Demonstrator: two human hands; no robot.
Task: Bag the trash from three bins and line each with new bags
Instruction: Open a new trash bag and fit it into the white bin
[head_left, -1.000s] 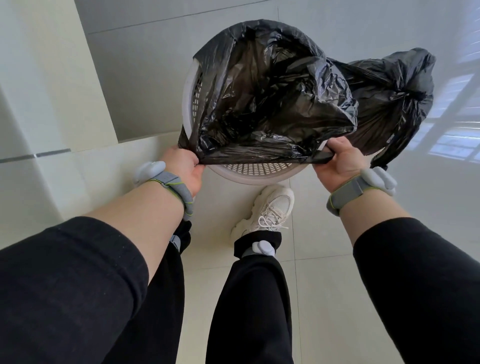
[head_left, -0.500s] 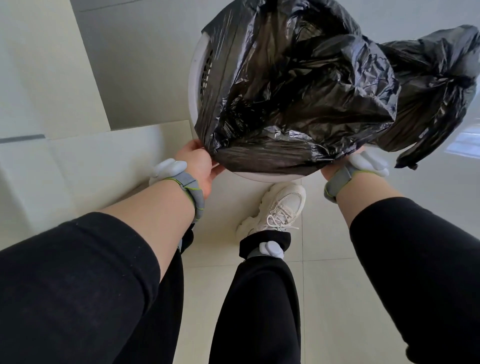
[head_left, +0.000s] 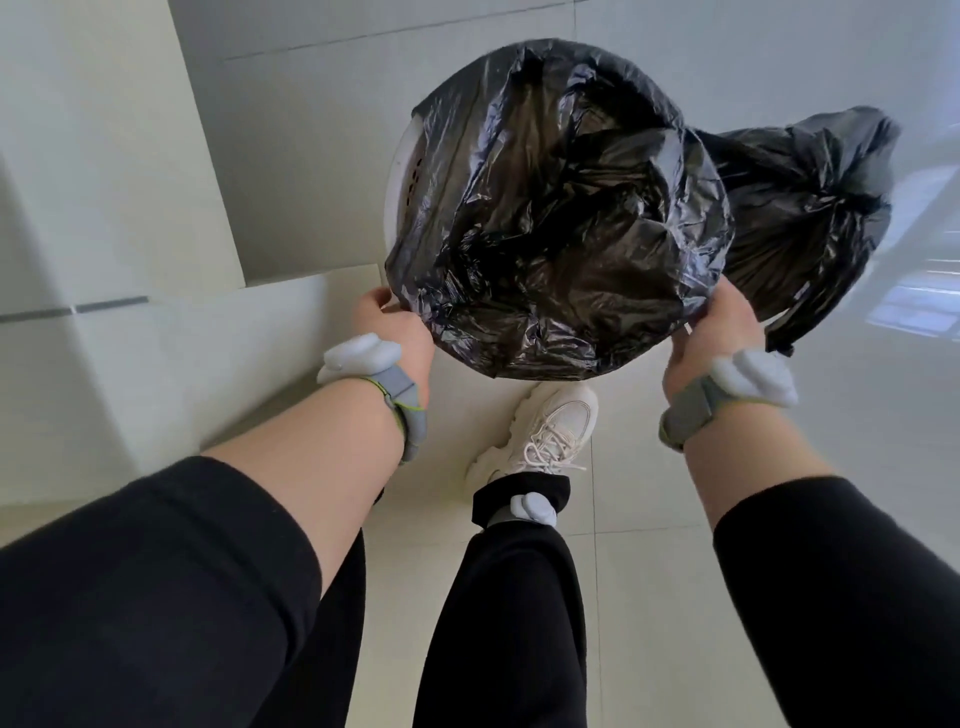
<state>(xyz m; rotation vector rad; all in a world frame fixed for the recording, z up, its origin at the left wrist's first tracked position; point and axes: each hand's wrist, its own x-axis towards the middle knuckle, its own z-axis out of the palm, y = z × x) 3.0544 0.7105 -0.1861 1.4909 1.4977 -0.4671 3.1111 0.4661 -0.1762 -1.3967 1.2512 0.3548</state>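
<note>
A crinkled, glossy black plastic bin liner (head_left: 561, 218) fills the upper centre of the frame, draped over the mouth of a round white perforated plastic bin (head_left: 402, 182). Only a curved strip of the bin's rim and slotted wall shows at the liner's left edge; the rest of the bin is hidden under the plastic.

The left hand (head_left: 392, 332) sits at the liner's lower left edge, and the right hand (head_left: 714, 332) at its lower right edge. Each hand's fingers curl around the hem and grip the plastic, though the fingertips are tucked out of sight beneath it.

A tied, full black trash bag (head_left: 810, 208) sits just beside the bin at the upper right, partly covered by the liner, with one tail hanging low.

Below the bin, a white laced sneaker (head_left: 550, 431) stands on the pale tiled floor (head_left: 623, 597); its toe is hidden by the liner's lower edge. A white wall (head_left: 104, 156) closes the left side, and open floor lies on the right.
</note>
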